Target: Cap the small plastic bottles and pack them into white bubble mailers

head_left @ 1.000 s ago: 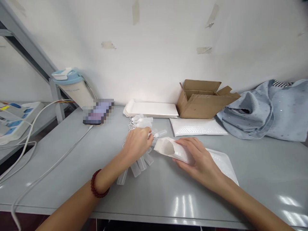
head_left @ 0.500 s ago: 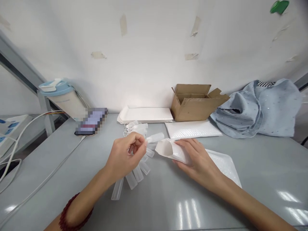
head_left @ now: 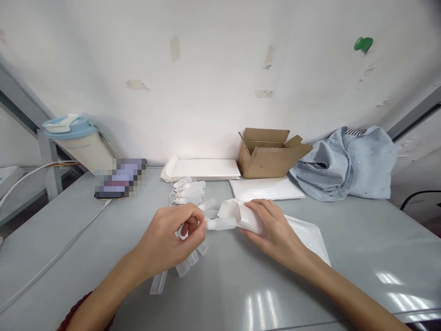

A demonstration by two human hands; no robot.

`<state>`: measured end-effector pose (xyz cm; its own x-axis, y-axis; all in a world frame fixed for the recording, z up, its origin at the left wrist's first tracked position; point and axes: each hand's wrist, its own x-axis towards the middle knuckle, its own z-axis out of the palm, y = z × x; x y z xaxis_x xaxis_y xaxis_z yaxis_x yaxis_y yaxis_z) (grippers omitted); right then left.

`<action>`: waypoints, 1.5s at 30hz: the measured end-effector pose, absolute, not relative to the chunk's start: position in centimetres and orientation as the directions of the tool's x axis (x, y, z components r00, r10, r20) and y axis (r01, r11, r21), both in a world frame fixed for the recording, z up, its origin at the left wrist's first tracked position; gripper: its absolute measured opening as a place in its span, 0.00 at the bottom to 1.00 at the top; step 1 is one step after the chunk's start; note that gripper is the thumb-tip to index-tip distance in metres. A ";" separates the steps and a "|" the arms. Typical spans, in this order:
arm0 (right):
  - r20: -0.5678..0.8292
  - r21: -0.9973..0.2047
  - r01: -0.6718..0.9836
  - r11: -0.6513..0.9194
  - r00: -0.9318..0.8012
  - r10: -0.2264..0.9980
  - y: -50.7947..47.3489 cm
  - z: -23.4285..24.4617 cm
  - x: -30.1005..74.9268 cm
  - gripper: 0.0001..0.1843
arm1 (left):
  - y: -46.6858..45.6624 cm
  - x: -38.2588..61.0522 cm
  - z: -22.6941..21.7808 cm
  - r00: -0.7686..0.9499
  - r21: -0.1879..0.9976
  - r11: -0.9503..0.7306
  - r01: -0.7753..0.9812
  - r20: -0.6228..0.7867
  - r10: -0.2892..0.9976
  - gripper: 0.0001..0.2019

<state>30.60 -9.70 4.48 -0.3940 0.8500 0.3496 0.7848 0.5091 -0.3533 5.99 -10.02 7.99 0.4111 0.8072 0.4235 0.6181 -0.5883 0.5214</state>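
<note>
Between thumb and fingertips, my left hand (head_left: 179,234) pinches a small translucent plastic bottle (head_left: 222,224) by its narrow end. The bottle lies level, its wide end at the mouth of a white bubble mailer (head_left: 246,216). My right hand (head_left: 275,230) is wrapped round that mailer, squeezing it so its mouth gapes toward the left. Several similar bottles (head_left: 188,193) with thin loops lie in a cluster beyond my left hand. More loose bottles (head_left: 158,282) fan out under and in front of it, partly hidden by the hand.
White mailers lie by the wall: a stack (head_left: 206,168), one in front of the box (head_left: 268,188), another under my right forearm (head_left: 310,234). An open cardboard box (head_left: 272,161) stands beside a blue cloth bag (head_left: 344,165). At left are a phone (head_left: 122,179) on a cable and a lidded cup (head_left: 82,142).
My left hand has brought the bottle lower and turned it level, its wide end now at the mailer's mouth. The right hand keeps its hold. The camera view has shifted slightly.
</note>
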 end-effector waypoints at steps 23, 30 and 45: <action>0.369 -0.331 0.698 0.635 -0.523 0.768 -11.0 4.4 29.8 0.26 | -9.5 8.0 4.9 0.600 0.354 -0.734 0.579 0.425 0.678 0.08; 0.394 -0.328 0.662 0.674 -0.552 0.735 -11.4 4.1 29.3 0.27 | -10.3 9.0 5.1 0.638 0.412 -0.650 0.639 0.188 0.747 0.12; 0.394 -0.364 0.647 0.670 -0.545 0.740 -11.3 4.5 29.6 0.28 | -10.6 8.5 5.9 0.502 0.623 -0.450 0.639 0.104 0.858 0.10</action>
<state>29.62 -11.29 4.50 -0.5447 0.7402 0.3943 0.6469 0.6700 -0.3642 8.51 -10.61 5.92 0.5022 0.8584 0.1045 0.6394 -0.4500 0.6234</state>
